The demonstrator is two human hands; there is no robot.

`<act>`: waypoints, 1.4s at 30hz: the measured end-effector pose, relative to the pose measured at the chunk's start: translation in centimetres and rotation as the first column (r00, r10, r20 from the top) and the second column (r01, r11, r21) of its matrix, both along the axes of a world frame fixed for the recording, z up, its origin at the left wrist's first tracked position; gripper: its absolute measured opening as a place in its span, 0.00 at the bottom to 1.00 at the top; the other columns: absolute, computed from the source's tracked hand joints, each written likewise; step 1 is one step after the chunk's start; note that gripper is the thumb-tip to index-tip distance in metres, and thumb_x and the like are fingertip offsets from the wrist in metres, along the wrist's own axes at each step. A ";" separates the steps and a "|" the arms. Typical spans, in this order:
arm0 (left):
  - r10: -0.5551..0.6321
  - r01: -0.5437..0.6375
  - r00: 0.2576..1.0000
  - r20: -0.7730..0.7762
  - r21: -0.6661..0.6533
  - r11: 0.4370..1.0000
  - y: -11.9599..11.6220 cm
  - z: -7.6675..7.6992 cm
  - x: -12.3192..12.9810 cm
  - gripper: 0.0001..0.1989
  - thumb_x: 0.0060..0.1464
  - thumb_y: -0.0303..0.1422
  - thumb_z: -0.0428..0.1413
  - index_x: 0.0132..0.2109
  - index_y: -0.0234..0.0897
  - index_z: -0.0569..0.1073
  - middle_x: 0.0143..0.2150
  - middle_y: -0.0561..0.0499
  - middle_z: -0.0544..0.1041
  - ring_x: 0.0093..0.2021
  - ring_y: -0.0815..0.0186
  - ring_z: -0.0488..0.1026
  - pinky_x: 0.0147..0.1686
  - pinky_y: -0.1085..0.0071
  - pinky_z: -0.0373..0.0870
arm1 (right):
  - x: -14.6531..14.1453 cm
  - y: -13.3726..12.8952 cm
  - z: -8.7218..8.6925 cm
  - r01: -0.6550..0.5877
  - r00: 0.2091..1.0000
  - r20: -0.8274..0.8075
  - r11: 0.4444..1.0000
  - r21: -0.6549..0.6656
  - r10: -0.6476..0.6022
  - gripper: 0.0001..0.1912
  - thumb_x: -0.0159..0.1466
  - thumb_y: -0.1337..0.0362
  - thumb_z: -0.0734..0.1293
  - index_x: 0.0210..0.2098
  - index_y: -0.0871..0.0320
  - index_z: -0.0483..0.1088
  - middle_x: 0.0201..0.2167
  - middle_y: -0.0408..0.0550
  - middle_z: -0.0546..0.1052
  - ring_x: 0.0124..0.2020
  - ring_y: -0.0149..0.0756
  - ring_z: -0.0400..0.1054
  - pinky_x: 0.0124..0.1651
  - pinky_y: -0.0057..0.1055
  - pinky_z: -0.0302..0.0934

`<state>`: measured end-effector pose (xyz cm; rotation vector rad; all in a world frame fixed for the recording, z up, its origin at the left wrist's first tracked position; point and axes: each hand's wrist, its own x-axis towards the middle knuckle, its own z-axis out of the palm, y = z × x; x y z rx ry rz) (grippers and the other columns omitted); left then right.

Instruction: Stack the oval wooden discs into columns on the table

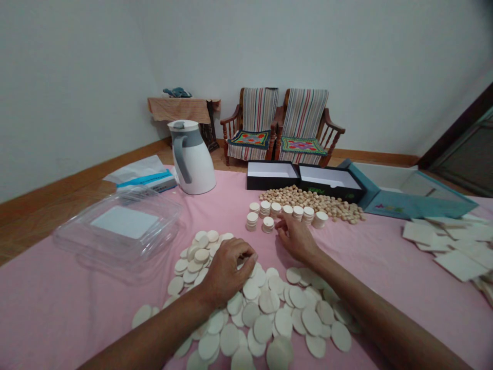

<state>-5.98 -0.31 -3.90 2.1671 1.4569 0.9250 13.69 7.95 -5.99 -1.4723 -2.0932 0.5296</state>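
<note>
Over a loose pile of pale round wooden discs (263,329) on the pink cloth, my left hand (233,267) is curled, thumb and fingers drawn together. Whatever sits inside those fingers is mostly hidden. My right hand (296,237) reaches past the pile to the short disc stacks, its thumb and index finger apart. Closest to its fingertips is a low stack (268,224) in the front row, with another front stack (251,221) to its left. Behind them runs a row of several stacks (265,208), partly covered by my right hand.
Small wooden beads (308,199) lie heaped before two black boxes (272,181). A blue box (419,200) and square wooden pieces (458,244) are at right. Left stand a white jug (198,164), a tissue pack (148,181) and a clear plastic container (115,231).
</note>
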 end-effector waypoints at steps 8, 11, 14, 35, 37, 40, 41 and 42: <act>0.001 -0.001 1.000 0.005 -0.008 1.000 0.0 0.0 0.1 0.07 0.52 0.28 0.52 0.28 0.35 0.72 0.26 0.50 0.72 0.30 0.66 0.68 0.31 0.71 0.62 | -0.4 0.2 -0.9 -0.066 0.993 -0.095 0.998 -0.016 0.065 0.21 0.55 0.76 0.58 0.48 0.60 0.62 0.38 0.52 0.76 0.40 0.38 0.69 0.41 0.32 0.60; 0.004 -0.004 1.000 0.002 -0.013 1.000 0.0 0.0 0.0 0.07 0.52 0.28 0.52 0.28 0.35 0.72 0.27 0.50 0.73 0.31 0.66 0.68 0.31 0.72 0.62 | -0.5 0.2 -1.1 -0.069 0.992 -0.102 0.998 -0.008 0.068 0.21 0.55 0.76 0.57 0.47 0.60 0.63 0.39 0.52 0.76 0.41 0.38 0.69 0.43 0.33 0.61; 0.003 -0.003 1.000 -0.007 -0.014 1.000 0.0 0.0 0.0 0.07 0.52 0.28 0.52 0.28 0.35 0.73 0.27 0.50 0.73 0.31 0.66 0.68 0.31 0.72 0.62 | -0.5 0.3 -1.2 -0.085 0.990 -0.116 0.996 -0.008 0.083 0.21 0.55 0.77 0.57 0.47 0.61 0.62 0.39 0.52 0.76 0.41 0.37 0.69 0.44 0.33 0.61; 0.004 -0.004 1.000 -0.006 0.000 1.000 0.1 0.2 0.0 0.08 0.53 0.29 0.51 0.28 0.35 0.72 0.27 0.50 0.73 0.31 0.66 0.68 0.32 0.71 0.62 | 3.9 -3.7 4.1 -0.504 0.821 0.134 0.815 -0.286 0.555 0.12 0.52 0.69 0.67 0.38 0.58 0.69 0.36 0.47 0.71 0.35 0.33 0.63 0.37 0.29 0.57; -0.001 0.001 1.000 -0.005 -0.004 1.000 0.1 0.1 0.0 0.08 0.53 0.29 0.51 0.28 0.35 0.72 0.27 0.50 0.73 0.31 0.66 0.68 0.33 0.71 0.62 | 3.3 -3.1 3.7 -0.401 0.896 0.109 0.891 -0.212 0.430 0.11 0.53 0.68 0.66 0.37 0.59 0.68 0.34 0.47 0.71 0.32 0.32 0.63 0.34 0.28 0.56; -0.009 0.009 1.000 0.000 -0.005 1.000 0.0 0.0 -0.1 0.08 0.53 0.29 0.51 0.29 0.35 0.72 0.27 0.50 0.73 0.31 0.66 0.68 0.33 0.71 0.62 | 1.9 -1.7 3.2 -0.215 0.974 0.069 0.976 -0.041 0.217 0.09 0.54 0.68 0.65 0.35 0.60 0.65 0.32 0.47 0.70 0.29 0.31 0.62 0.31 0.27 0.53; -0.010 0.010 1.000 0.002 -0.005 1.000 0.0 0.0 -0.1 0.08 0.53 0.29 0.51 0.29 0.35 0.72 0.27 0.50 0.73 0.31 0.66 0.68 0.33 0.71 0.62 | 1.3 -1.2 3.0 -0.167 0.984 0.061 0.986 0.011 0.166 0.08 0.53 0.68 0.66 0.34 0.59 0.65 0.31 0.46 0.70 0.29 0.31 0.61 0.30 0.27 0.52; -0.009 0.009 1.000 0.004 -0.007 1.000 -0.1 0.0 -0.1 0.08 0.53 0.29 0.51 0.29 0.35 0.72 0.27 0.50 0.73 0.31 0.66 0.68 0.33 0.71 0.62 | 0.8 -0.7 2.9 -0.133 0.990 0.057 0.990 0.054 0.130 0.08 0.53 0.68 0.66 0.33 0.59 0.64 0.31 0.46 0.69 0.28 0.31 0.61 0.29 0.27 0.51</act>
